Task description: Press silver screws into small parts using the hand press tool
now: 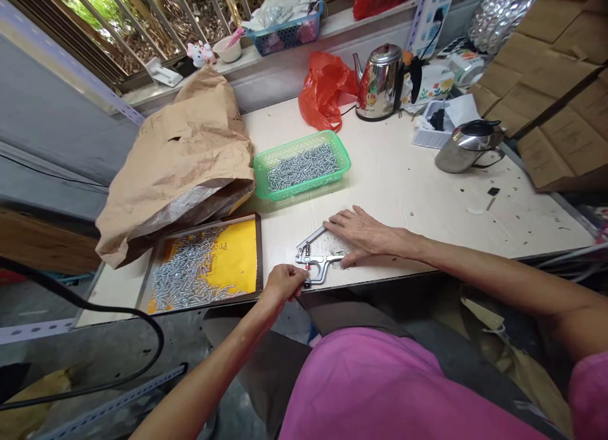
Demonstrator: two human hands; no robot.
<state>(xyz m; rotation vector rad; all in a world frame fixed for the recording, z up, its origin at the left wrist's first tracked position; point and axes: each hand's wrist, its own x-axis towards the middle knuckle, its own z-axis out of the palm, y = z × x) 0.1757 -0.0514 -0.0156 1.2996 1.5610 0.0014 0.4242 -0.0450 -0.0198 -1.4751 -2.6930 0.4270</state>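
A small metal hand press (313,257) with a lever arm sits near the front edge of the white table (408,180). My left hand (284,283) is closed in a pinch at the tool's left end, over the table edge; what it pinches is too small to name. My right hand (361,234) lies over the tool's right part, fingers stretched flat on top of it and thumb against its handle. A few tiny metal parts lie under and beside that hand.
A green basket (302,166) of small metal screws stands behind the tool. A yellow-lined tray (205,264) of the same screws lies at left, partly under a crumpled brown paper bag (185,149). Two steel kettles (380,80) (468,145), a red plastic bag (325,88) and cardboard boxes (551,79) stand farther back.
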